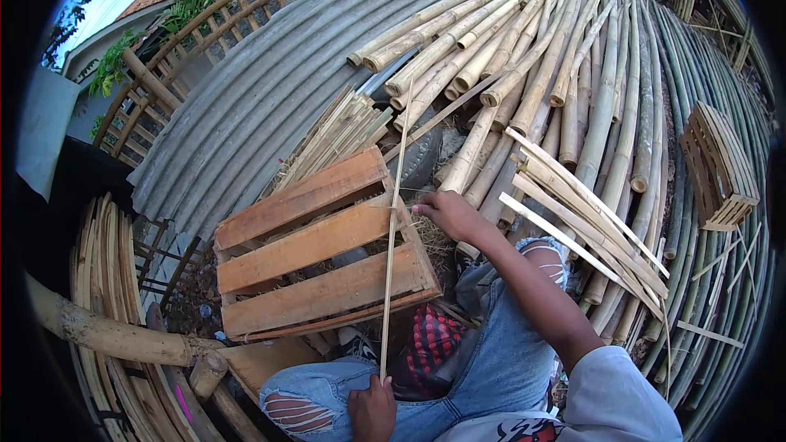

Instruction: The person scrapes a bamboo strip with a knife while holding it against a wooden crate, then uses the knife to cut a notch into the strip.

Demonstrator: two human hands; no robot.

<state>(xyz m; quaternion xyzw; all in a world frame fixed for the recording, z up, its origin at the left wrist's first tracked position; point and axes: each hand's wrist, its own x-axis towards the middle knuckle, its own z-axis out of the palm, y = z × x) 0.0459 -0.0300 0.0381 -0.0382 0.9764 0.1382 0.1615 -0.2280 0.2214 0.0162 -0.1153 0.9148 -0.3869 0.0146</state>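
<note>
A long, thin bamboo strip [390, 295] stands nearly upright in the head view, running up past the wooden crate. My left hand [372, 409] is closed round its lower end, over my lap. My right hand [449, 216] is beside the strip's middle, fingers pinched together, a little to its right. Something thin may be between those fingertips, too small to make out. Behind the strip, a slatted wooden crate [319, 270] lies tilted in front of my knees. A red and black checked cloth [430, 336] is between my legs.
Many bamboo poles [524, 74] are stacked ahead and to the right. Split bamboo pieces [589, 221] lie near my right knee, with a second crate [716, 168] farther right. A bundle of strips [336, 135] leans by corrugated sheeting [270, 74]. A thick pole [123, 336] is at left.
</note>
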